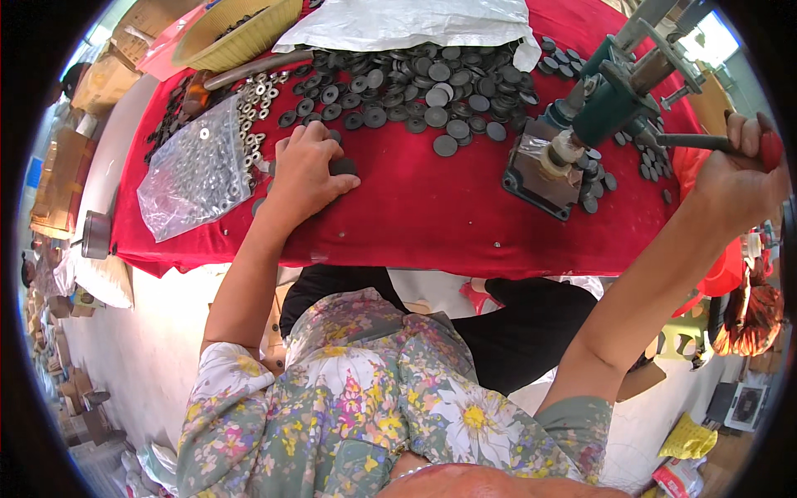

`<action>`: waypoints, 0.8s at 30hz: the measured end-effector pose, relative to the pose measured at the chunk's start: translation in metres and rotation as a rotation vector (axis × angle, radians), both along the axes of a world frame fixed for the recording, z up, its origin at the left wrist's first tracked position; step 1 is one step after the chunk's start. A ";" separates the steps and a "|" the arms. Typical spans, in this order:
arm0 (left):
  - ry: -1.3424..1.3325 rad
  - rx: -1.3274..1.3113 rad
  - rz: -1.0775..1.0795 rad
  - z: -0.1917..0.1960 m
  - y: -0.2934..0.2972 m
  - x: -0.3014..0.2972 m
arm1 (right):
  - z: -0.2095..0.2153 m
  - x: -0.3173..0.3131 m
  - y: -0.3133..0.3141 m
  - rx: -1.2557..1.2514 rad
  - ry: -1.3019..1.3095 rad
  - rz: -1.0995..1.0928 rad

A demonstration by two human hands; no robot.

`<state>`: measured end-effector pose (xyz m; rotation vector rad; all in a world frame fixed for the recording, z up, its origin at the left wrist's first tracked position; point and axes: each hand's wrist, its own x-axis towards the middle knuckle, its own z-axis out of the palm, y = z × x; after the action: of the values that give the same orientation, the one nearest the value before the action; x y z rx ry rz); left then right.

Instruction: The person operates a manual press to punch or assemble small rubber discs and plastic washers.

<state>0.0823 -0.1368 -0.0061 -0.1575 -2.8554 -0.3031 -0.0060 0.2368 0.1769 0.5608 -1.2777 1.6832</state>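
My left hand (pixel 305 170) rests on the red table cover (pixel 415 224) and pinches a dark round disc (pixel 343 167) between thumb and fingers. My right hand (pixel 739 178) grips the red-tipped lever handle (pixel 721 143) of a green hand press (pixel 598 108), which stands on a grey base plate (pixel 531 178) at the right of the table. A wide heap of dark discs (pixel 432 79) lies beyond both hands. Small metal washers (pixel 253 104) are scattered just past my left hand.
A clear plastic bag of washers (pixel 195 170) lies left of my left hand. A woven yellow basket (pixel 237 33) and a white plastic sheet (pixel 407 21) sit at the far edge. More discs (pixel 643 158) lie around the press. Cardboard boxes (pixel 100 79) stand at the left.
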 end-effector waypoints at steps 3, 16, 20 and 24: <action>-0.052 -0.068 0.011 0.010 0.009 -0.004 | 0.001 -0.009 0.015 -0.045 0.048 0.013; 0.064 0.480 -0.413 -0.005 0.166 -0.095 | -0.004 -0.008 0.015 -0.082 0.051 0.072; 0.042 0.529 -0.433 -0.010 0.194 -0.110 | -0.007 -0.005 0.011 -0.091 0.064 0.080; 0.007 0.609 -0.397 -0.010 0.207 -0.116 | -0.007 -0.005 0.010 -0.092 0.058 0.096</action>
<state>-0.0333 0.0701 -0.0160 -0.5914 -2.5607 -1.2146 -0.0108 0.2463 0.1695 0.6196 -1.1419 1.7822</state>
